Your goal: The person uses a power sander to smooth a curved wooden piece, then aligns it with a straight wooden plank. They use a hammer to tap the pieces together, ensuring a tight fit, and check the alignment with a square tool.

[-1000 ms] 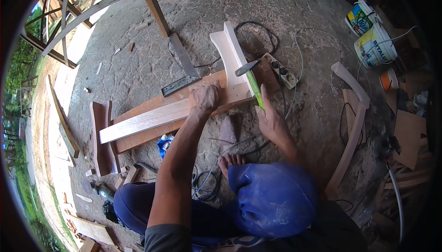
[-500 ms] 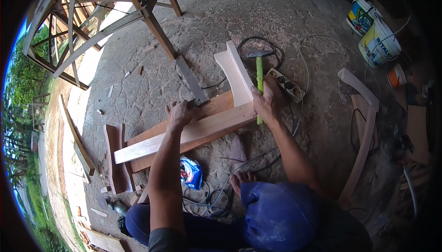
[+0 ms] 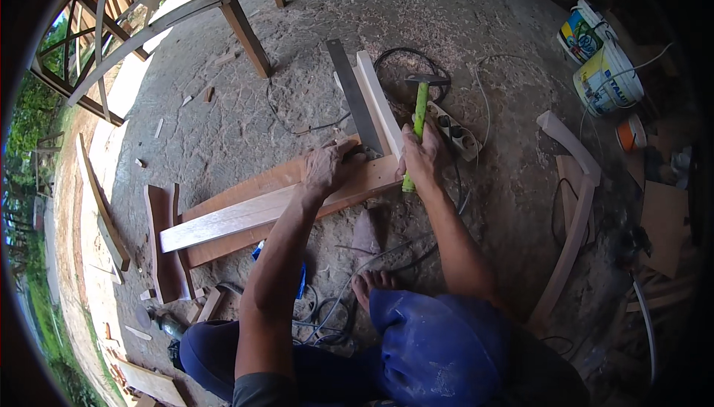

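My left hand (image 3: pixel 327 170) is closed on the stock of a try square, mostly covered by my fingers. The square's dark metal blade (image 3: pixel 349 91) points away from me, alongside the pale upright end board (image 3: pixel 377 102). My right hand (image 3: pixel 422 156) is wrapped round the green handle of a hammer (image 3: pixel 422 106), its head upward, and its fingers press near the joint of that end board. A long pale rail (image 3: pixel 230 217) runs left from the joint to a shaped brown end piece (image 3: pixel 161 247). A wider brown board (image 3: pixel 216 249) shows beneath the rail.
A power strip (image 3: pixel 462 139) and black cable lie right of the joint. Paint buckets (image 3: pixel 608 84) stand at the far right, near a curved wooden piece (image 3: pixel 569 236). A wooden frame (image 3: pixel 245 31) stands far left. My bare foot (image 3: pixel 372 286) and loose cords are close by.
My left hand has moved right along the rail with the try square. The blade now lies beside the end board. My right hand still holds the hammer at the joint.
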Tool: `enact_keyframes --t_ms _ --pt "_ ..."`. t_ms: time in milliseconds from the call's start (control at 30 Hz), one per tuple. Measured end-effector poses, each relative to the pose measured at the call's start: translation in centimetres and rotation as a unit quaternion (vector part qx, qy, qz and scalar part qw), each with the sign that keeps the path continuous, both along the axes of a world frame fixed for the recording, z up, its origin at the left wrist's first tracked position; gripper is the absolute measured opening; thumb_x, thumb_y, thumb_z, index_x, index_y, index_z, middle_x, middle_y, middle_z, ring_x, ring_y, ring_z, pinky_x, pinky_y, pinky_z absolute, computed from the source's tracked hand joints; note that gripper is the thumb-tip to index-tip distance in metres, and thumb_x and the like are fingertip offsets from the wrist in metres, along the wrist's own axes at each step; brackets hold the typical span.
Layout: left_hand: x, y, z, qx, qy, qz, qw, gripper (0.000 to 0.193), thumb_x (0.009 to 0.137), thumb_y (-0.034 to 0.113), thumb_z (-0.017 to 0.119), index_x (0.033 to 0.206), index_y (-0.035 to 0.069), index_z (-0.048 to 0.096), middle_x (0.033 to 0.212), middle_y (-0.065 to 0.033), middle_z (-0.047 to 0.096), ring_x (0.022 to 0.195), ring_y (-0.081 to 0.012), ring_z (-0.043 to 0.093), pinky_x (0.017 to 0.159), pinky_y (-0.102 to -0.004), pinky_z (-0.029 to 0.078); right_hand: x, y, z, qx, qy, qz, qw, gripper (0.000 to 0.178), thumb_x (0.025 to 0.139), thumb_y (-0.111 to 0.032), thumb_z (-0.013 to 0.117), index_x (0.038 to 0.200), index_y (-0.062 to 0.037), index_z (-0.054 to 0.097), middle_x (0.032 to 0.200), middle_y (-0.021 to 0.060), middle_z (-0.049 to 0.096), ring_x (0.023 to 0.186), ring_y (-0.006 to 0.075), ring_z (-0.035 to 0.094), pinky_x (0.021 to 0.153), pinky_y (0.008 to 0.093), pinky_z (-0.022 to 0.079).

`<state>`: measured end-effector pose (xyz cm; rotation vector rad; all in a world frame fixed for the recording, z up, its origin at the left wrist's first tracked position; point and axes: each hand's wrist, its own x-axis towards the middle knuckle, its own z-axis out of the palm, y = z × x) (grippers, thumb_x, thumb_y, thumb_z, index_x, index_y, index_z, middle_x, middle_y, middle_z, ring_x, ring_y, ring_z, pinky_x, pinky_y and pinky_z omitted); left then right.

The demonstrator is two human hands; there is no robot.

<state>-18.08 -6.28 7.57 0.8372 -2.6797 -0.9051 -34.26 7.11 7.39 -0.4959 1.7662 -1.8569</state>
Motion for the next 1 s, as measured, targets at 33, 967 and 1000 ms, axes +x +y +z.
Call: enact_keyframes --t_ms 33,967,1000 --pt "-0.3 0.2 0.0 0.008 -0.008 -0.004 1.000 0.051 0.091 0.048 0.066 0.127 0.012 0.068 0.110 -0.0185 0.072 0.107 -0.0362 0.068 0.091 -0.0455 0.052 -0.1 0.0 -0.1 0.006 0.010 0.001 1.000 0.044 0.101 -0.024 0.059 0.136 -0.0027 0.042 0.069 0.0032 0.048 0.033 0.0111 0.042 0.029 0.0277 0.036" --pt "-1.7 0.4 -0.4 0.017 -0.040 -0.021 0.999 0.060 0.090 0.057 0.067 0.132 0.014 0.065 0.125 -0.0190 0.068 0.114 -0.0364 0.065 0.096 -0.0448 0.051 -2.7 0.6 1.2 0.001 -0.081 0.101 0.992 0.022 0.105 -0.029 0.055 0.114 -0.0103 0.050 0.070 0.0022 0.052 0.036 0.0098 0.042 0.031 0.0276 0.035" --pt "-1.6 0.5 -0.7 0.010 -0.046 -0.018 0.999 0.060 0.090 0.057 0.066 0.132 0.014 0.065 0.124 -0.0190 0.068 0.114 -0.0364 0.066 0.095 -0.0447 0.051 -3.2 0.2 2.0 0.040 -0.090 0.085 0.991 0.016 0.106 -0.030 0.053 0.102 -0.0150 0.050 0.071 -0.0002 0.054 0.038 0.0084 0.043 0.033 0.0257 0.036"
